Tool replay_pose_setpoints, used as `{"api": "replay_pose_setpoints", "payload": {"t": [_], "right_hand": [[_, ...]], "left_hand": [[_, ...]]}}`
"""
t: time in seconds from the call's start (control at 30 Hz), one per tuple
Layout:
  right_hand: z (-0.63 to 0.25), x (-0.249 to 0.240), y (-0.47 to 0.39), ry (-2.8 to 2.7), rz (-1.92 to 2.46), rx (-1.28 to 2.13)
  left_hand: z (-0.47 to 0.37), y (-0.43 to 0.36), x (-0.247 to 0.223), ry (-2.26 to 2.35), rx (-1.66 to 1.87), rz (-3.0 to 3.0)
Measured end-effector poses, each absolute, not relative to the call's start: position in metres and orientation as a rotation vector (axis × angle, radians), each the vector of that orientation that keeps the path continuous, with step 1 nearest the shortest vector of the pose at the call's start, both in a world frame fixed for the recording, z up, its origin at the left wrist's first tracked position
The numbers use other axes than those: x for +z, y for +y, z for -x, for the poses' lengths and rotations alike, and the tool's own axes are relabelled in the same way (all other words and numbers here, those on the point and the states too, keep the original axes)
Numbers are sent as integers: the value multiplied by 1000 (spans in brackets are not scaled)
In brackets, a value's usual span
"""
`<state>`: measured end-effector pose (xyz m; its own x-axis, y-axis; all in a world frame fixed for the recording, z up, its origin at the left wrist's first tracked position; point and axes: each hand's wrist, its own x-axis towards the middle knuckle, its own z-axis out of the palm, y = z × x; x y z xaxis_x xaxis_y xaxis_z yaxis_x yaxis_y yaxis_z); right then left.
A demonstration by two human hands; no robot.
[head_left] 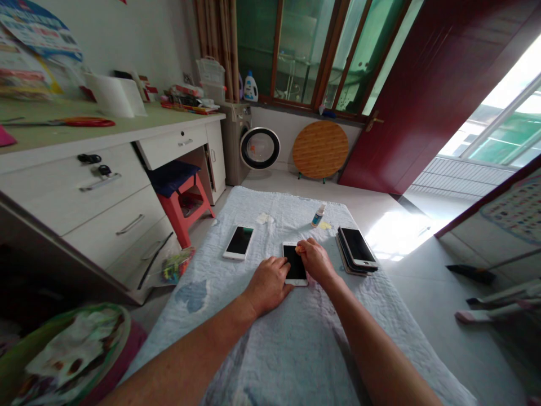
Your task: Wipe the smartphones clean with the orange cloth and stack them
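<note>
A white phone with a dark screen (pixel 295 265) lies face up on the cloth-covered table (pixel 236 349). Along its left edge, my left hand (pixel 268 280) grips it and presses it to the cloth. My right hand (pixel 315 259) is closed on a small orange cloth (pixel 299 248), which touches the upper right of the screen. Another white phone (pixel 239 242) lies to the left, and a stack of phones (pixel 358 248) is on the right. A small spray bottle (pixel 318 215) stands behind my right hand.
At the left are a drawer desk (pixel 105 197), a red stool (pixel 186 208) and a bin (pixel 122 344) with waste in it. A washing machine (pixel 234 135) with its door open and a round wooden board (pixel 320 149) are at the back.
</note>
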<state>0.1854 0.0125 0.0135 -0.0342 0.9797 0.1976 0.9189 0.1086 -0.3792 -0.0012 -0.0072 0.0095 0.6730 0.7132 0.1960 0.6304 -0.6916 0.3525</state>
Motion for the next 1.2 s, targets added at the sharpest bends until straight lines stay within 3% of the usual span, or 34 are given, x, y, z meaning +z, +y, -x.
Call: {"api": "replay_pose_setpoints", "payload": {"t": [0.53, 1.0, 1.2], "right_hand": [[-145, 12, 44, -2158, 1758, 186], [-200, 5, 37, -1972, 1856, 187], [-197, 16, 12, -2036, 1773, 353]], "left_hand": [[-1, -9, 13, 1068, 460, -2632], [0, -8, 3, 1075, 486, -2651], [1, -9, 8, 1075, 483, -2636]]}}
